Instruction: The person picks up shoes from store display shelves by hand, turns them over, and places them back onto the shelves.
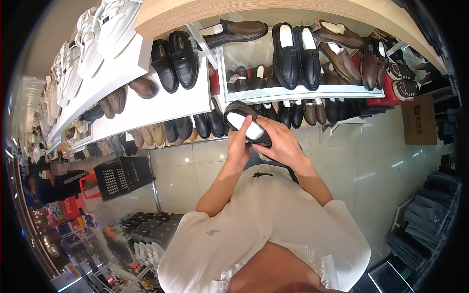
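Observation:
Both my hands hold a dark loafer in front of my waist, tilted with its opening towards me. White stuffing or lining fills the opening. My left hand grips the near left side, its thumb reaching onto the white part. From the right, my right hand closes round the other end, fingers lying across the white part. The underside of the loafer is hidden. Just beyond it, more dark loafers line the lower shelf.
A pair of black loafers stands on the white-edged shelf ahead. Black shoes and white sneakers are at the left. A black shopping basket is at lower left. Folded jeans and a cardboard box are right.

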The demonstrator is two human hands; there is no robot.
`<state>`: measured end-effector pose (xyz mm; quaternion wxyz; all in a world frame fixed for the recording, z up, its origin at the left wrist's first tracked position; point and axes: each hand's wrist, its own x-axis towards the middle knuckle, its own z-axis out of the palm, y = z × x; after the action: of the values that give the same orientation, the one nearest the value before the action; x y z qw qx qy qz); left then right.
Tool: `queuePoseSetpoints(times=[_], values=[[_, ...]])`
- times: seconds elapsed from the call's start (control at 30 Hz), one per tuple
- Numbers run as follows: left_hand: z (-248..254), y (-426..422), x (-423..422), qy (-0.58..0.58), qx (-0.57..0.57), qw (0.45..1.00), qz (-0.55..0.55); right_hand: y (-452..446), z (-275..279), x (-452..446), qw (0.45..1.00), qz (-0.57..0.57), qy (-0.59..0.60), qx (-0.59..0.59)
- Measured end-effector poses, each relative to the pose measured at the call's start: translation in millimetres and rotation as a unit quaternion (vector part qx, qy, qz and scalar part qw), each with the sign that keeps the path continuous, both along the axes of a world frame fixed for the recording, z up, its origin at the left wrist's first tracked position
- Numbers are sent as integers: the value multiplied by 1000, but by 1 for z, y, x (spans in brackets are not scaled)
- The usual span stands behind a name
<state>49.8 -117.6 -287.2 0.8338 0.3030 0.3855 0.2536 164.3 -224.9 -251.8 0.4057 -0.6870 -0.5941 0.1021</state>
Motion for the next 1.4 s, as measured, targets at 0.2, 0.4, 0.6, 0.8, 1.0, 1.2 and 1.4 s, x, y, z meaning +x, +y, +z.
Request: queuePoseSetpoints(times=[0.2,0.4,0.6,0.8,1.0,1.2,1.4], values=[[2,9,-6,32,-93,993,67,-2,-23,-8,997,-35,-29,-60],[-7,10,-4,47,-83,992,84,1,-31,-4,997,-56,-29,-45],[-17,15,-6,25,-79,991,106,12,-36,5,998,-30,-28,-45],[-29,23,-17,38,-96,985,140,29,-41,-6,996,4,-30,-83],[-30,26,-30,11,-111,982,152,52,-39,-17,996,52,-10,-77],[-53,56,-34,64,-123,979,147,91,-36,-14,987,46,4,-155],[-63,97,-38,-1,-92,993,74,137,-50,9,987,38,1,-155]])
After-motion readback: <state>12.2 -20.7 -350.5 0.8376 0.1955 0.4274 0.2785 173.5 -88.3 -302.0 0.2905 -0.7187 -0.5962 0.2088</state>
